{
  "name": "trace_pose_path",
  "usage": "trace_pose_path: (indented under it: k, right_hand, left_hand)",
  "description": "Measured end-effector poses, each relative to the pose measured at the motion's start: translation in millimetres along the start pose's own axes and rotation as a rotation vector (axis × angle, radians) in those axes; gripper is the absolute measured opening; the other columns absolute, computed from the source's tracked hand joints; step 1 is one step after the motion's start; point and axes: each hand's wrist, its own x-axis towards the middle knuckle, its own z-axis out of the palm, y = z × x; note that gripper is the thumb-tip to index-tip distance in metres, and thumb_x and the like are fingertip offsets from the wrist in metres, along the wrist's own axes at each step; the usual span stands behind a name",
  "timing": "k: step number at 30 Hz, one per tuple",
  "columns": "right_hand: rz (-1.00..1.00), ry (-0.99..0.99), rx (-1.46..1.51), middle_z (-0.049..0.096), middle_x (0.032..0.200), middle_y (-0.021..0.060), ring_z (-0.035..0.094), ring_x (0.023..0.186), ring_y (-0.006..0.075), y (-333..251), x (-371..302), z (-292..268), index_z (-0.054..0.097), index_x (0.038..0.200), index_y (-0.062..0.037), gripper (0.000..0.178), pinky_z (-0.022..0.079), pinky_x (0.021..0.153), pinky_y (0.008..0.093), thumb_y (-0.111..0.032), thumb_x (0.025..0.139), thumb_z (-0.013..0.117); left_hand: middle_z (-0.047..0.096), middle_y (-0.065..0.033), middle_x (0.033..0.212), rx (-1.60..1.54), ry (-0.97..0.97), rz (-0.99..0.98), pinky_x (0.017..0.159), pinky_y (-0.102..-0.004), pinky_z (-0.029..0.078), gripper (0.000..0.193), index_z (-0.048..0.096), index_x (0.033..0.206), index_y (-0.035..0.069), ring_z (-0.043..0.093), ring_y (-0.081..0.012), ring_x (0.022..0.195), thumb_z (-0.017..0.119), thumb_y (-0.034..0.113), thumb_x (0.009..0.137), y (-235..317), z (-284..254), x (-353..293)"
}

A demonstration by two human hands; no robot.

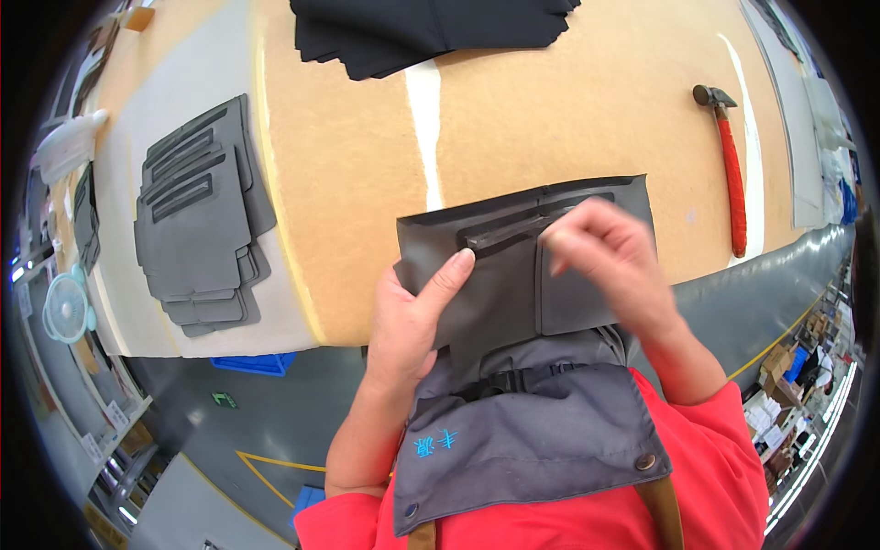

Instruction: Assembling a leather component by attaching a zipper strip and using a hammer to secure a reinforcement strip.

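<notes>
A dark grey leather-like panel (500, 289) leans at the table's front edge, its lower part against my apron. Along its upper part runs a long narrow slot with a black border (504, 231). My left hand (410, 316) grips the panel's left side, with the thumb pressed on the front by the slot's left end. Over the slot's right part, my right hand (612, 255) is closed with its fingers curled and thumb tip against them. It is slightly blurred, and whatever it pinches is too small to make out.
Similar slotted grey panels (206, 243) lie stacked on the table's left. A pile of black sheets (431, 32) sits at the far edge. To the right lies a hammer (731, 174) with a red handle. A blue crate (255, 363) stands below the table's front edge.
</notes>
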Motion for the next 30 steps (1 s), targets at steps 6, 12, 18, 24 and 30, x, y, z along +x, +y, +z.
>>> trace_pose_path:
  k: [6, 12, 18, 24, 30]
  right_hand:
    - [-0.46, 0.205, -0.619, 0.069, 0.11, 0.0086, 0.065, 0.103, 0.02, -21.5, 36.4, -50.3, 0.066, 0.121, -0.0025, 0.035, 0.05, 0.093, 0.034, -0.028, 0.098, 0.072]
    - [-0.461, -0.275, -0.707, 0.07, 0.11, 0.0101, 0.065, 0.101, 0.0214, -31.1, 78.3, 8.7, 0.068, 0.122, -0.003, 0.044, 0.051, 0.091, 0.035, -0.033, 0.091, 0.079]
    - [-0.002, -0.494, -0.597, 0.067, 0.081, 0.0021, 0.06, 0.08, 0.0098, -33.1, 100.4, 25.2, 0.072, 0.107, 0.0006, 0.028, 0.049, 0.073, 0.0305, -0.022, 0.091, 0.075]
    - [-0.014, -0.57, -0.592, 0.068, 0.083, 0.0026, 0.058, 0.079, 0.0085, -32.4, 107.2, 33.5, 0.072, 0.107, 0.0014, 0.025, 0.049, 0.074, 0.0299, -0.018, 0.091, 0.067]
    - [0.073, -0.639, -0.521, 0.067, 0.082, 0.0001, 0.056, 0.078, 0.0064, -32.4, 110.2, 33.8, 0.073, 0.107, 0.001, 0.027, 0.048, 0.072, 0.0281, -0.018, 0.09, 0.066]
  left_hand:
    - [0.071, -0.0115, 0.115, 0.086, 0.002, -0.05, 0.086, -0.0326, 0.058, 0.045, 0.062, 0.129, -0.002, 0.07, -0.0176, 0.1, 0.08, 0.014, 0.091, 24.8, -13.5, 12.8]
    - [0.072, -0.0094, 0.111, 0.27, 0.046, 0.013, 0.083, -0.0308, 0.057, 0.043, 0.064, 0.125, -0.001, 0.07, -0.017, 0.096, 0.082, 0.016, 0.09, 35.7, -25.2, 15.0]
    - [0.07, -0.0026, 0.098, 0.996, 0.301, 0.702, 0.074, -0.0221, 0.052, 0.03, 0.068, 0.115, 0.002, 0.064, -0.0094, 0.081, 0.081, 0.009, 0.09, 23.5, -28.7, 6.5]
    - [0.071, -0.0041, 0.098, 0.823, 0.238, 0.533, 0.07, -0.0235, 0.056, 0.023, 0.071, 0.106, -0.001, 0.067, -0.0091, 0.08, 0.083, 0.003, 0.086, 16.2, -23.3, 14.1]
    - [0.072, -0.0058, 0.099, 0.885, 0.246, 0.558, 0.069, -0.0245, 0.057, 0.022, 0.073, 0.103, -0.001, 0.07, -0.0116, 0.078, 0.084, 0.004, 0.085, 15.0, -19.4, 15.1]
